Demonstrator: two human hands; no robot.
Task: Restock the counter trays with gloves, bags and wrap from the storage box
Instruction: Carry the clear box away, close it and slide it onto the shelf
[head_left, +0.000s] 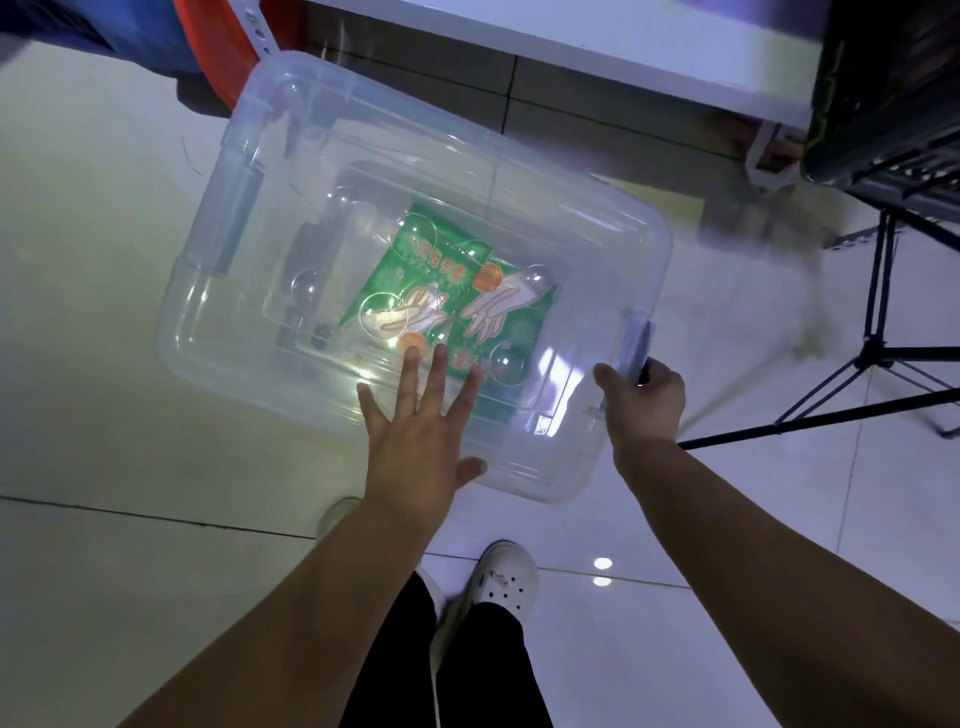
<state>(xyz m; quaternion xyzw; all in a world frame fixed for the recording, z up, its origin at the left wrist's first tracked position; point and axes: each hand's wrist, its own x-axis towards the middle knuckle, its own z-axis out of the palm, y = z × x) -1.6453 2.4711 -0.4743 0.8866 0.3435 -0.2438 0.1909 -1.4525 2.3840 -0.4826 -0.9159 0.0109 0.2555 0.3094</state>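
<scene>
We have the clear storage box (415, 270) on the tiled floor (104, 389), lid (519, 171) still on; it sits close under the white counter edge (571, 47), tripod legs (878, 332) near on the right, open floor to the left; green glove packs (457, 296) lie flat inside; our left hand (421, 431) is spread wide on the lid, likely steadying it; our right hand (641, 395) is curled round the end latch (636, 345), probably to unclip.

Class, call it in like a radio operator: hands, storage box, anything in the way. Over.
Left hand flat, fingers spread on the lid. Right hand closed on the side latch. Storage box on the floor, lid on, green glove pack inside. Tripod close by on the right.
</scene>
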